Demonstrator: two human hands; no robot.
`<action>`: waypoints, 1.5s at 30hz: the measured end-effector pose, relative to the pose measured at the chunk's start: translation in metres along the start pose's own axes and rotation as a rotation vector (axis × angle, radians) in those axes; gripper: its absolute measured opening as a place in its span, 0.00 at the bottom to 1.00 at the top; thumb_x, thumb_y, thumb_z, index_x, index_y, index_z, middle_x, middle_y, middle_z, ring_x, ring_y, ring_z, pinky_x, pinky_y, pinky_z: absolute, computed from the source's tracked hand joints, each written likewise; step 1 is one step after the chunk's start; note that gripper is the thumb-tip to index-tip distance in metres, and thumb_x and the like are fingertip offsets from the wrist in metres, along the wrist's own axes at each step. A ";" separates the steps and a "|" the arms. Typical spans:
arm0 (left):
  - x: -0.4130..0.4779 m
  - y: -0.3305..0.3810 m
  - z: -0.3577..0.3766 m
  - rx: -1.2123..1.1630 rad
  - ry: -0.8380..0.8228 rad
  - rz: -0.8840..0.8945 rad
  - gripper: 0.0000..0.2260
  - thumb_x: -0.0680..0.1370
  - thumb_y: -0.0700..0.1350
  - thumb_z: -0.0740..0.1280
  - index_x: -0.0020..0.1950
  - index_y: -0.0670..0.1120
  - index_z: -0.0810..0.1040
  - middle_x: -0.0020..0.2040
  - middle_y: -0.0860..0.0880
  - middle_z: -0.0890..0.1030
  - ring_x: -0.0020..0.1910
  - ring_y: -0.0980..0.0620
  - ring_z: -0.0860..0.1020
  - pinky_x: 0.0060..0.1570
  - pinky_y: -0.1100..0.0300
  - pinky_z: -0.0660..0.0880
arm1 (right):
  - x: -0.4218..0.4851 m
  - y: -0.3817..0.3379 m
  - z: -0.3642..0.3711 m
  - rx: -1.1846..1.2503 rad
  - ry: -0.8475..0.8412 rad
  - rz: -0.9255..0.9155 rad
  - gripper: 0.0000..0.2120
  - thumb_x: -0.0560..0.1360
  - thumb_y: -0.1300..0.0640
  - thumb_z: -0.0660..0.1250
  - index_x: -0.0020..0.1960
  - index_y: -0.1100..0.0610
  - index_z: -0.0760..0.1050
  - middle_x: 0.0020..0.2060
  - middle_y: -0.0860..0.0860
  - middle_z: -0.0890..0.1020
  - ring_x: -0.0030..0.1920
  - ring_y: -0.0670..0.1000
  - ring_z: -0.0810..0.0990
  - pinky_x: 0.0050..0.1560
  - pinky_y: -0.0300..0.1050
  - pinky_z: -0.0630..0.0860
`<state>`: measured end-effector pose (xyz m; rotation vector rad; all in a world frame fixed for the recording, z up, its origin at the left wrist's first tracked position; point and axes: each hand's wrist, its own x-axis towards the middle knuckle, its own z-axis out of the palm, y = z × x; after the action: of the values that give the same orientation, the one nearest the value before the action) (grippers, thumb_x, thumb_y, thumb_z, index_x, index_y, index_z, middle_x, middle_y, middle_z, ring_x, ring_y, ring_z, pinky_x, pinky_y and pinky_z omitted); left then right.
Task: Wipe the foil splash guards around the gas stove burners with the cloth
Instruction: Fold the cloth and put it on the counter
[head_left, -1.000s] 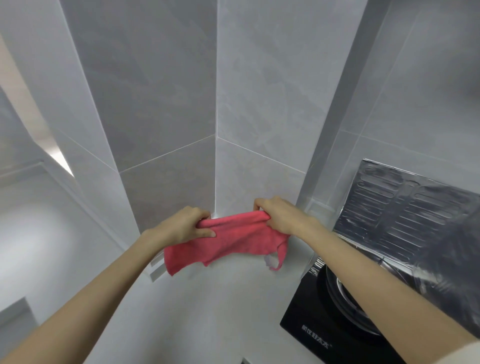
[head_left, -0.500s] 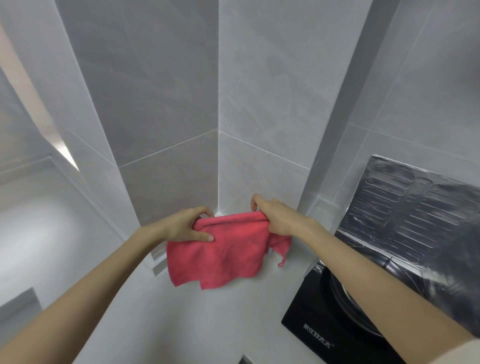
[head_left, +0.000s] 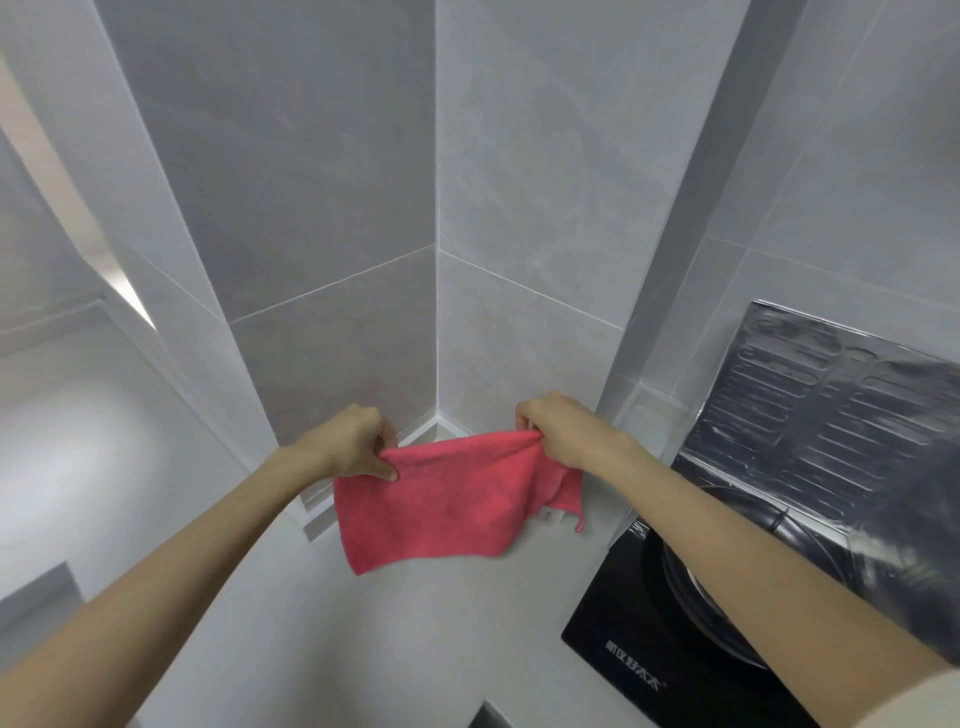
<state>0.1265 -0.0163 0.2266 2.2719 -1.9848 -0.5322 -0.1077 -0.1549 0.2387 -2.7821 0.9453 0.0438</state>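
The left hand (head_left: 353, 441) has its thumb and fingers pinched tight on one top corner of the pink cloth (head_left: 447, 499). The right hand (head_left: 563, 431) pinches the other top corner the same way. The two hands are held apart, so the cloth hangs down flat between them like a little flag. I think the person holds it this way to open it up and get it ready for wiping. The cloth hangs over the pale counter (head_left: 363, 623), in the corner where the grey wall tiles (head_left: 332, 182) meet. The black stove (head_left: 649, 654) is off to the right, and its burner (head_left: 685, 587) is partly hidden by the right arm. The shiny foil splash guard (head_left: 831, 415) stands behind the stove, against the wall. The cloth is not touching it, so the wiping has not begun.
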 end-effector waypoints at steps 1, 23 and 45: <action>0.000 0.001 0.000 0.014 0.013 -0.016 0.07 0.69 0.47 0.76 0.42 0.46 0.82 0.36 0.50 0.78 0.36 0.53 0.73 0.33 0.64 0.65 | 0.000 -0.001 0.000 0.009 -0.004 -0.003 0.20 0.67 0.74 0.55 0.52 0.60 0.77 0.49 0.60 0.79 0.49 0.59 0.79 0.44 0.46 0.73; -0.007 0.019 0.029 -1.074 -0.241 -0.482 0.14 0.79 0.53 0.62 0.55 0.45 0.79 0.50 0.46 0.83 0.44 0.50 0.81 0.46 0.57 0.79 | 0.003 -0.025 0.012 1.098 -0.140 0.310 0.05 0.72 0.64 0.64 0.41 0.58 0.78 0.37 0.54 0.76 0.39 0.50 0.73 0.40 0.41 0.70; -0.004 0.043 0.048 -1.393 -0.045 -0.503 0.15 0.78 0.53 0.64 0.61 0.48 0.78 0.53 0.45 0.84 0.43 0.48 0.82 0.38 0.58 0.79 | -0.011 -0.044 0.036 1.542 -0.453 0.259 0.20 0.66 0.79 0.44 0.44 0.58 0.64 0.59 0.66 0.78 0.57 0.60 0.79 0.64 0.49 0.73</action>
<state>0.0708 -0.0110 0.1941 1.6520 -0.4918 -1.3943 -0.0885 -0.1074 0.2126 -1.1597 0.6875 -0.0170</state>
